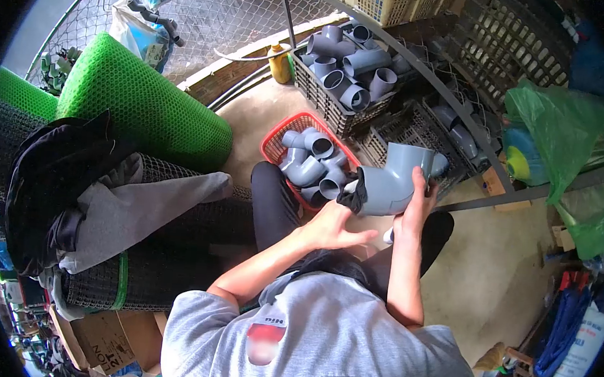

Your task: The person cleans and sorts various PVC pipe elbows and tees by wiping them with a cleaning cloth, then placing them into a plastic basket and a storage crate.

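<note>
A large grey plastic pipe elbow (392, 184) is held up in front of my knees. My right hand (414, 209) grips its right side, with the fingers along the outer wall. At the elbow's left opening, my left hand (331, 225) is closed on a black cloth (359, 191) pressed against the rim; the thumb sticks out and some fingertips are hidden. Just beyond my knees sits a red plastic basket (272, 144) holding several grey pipe elbows (310, 168).
Behind the basket stands a black crate (315, 97) full of grey pipe fittings, with another black crate (408, 129) beside it. Green mesh rolls (143, 100) and grey clothing (140, 205) lie to the left. A metal bar (561, 184) crosses on the right.
</note>
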### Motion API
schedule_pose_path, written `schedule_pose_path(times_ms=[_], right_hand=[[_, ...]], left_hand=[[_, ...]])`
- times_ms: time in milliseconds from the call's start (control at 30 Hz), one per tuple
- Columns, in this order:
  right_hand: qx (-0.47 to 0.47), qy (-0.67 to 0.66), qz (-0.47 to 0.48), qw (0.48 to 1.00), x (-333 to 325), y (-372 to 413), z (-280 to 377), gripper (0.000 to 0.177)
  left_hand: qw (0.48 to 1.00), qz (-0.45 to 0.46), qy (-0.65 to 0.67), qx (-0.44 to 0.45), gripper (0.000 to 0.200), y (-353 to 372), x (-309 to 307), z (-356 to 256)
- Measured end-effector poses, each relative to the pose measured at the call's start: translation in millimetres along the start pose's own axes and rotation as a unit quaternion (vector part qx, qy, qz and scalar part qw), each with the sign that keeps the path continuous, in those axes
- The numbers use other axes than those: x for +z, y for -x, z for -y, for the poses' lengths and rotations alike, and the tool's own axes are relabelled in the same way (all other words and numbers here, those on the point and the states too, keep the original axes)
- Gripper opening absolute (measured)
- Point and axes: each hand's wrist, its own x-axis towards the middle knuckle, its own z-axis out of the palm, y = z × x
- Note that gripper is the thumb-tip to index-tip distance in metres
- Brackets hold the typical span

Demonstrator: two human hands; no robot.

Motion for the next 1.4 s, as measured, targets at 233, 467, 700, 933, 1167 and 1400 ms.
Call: schedule_pose_path(times_ms=[233, 467, 700, 933, 1167, 1400], right_hand=[[-0.043, 0.070, 0.083, 0.993, -2.2, 5.7, 5.1, 0.059], [-0.075, 0.036, 0.068, 0.994, -24.7, -0.7, -4.8, 0.068], [-0.203, -0.001, 0.114, 0.973, -41.9, -13.0, -15.4, 0.100], [-0.132, -0.016, 0.145, 0.981, -27.7, -1.6, 2.7, 0.092], [-0.146, 0.003, 0.121, 0.982, -17.3, -4.8, 12.8, 0.074], [-0.243, -0.007, 0.156, 0.957, -41.2, -19.2, -24.1, 0.099]], left_hand=[[0.979, 0.153, -0.119, 0.067, 0.073, -22.5, -11.3, -4.4], [0.967, 0.182, 0.151, -0.095, 0.063, -18.6, -10.6, -5.7], [0.899, 0.001, 0.393, -0.195, 0.050, -5.9, 17.2, 5.8], [0.955, 0.128, -0.214, 0.161, 0.059, -22.0, -14.7, -21.6], [0.978, 0.202, 0.009, 0.051, 0.062, -44.5, -23.4, -31.1], [0.759, 0.076, 0.590, -0.264, 0.063, -29.4, -5.2, -1.7]])
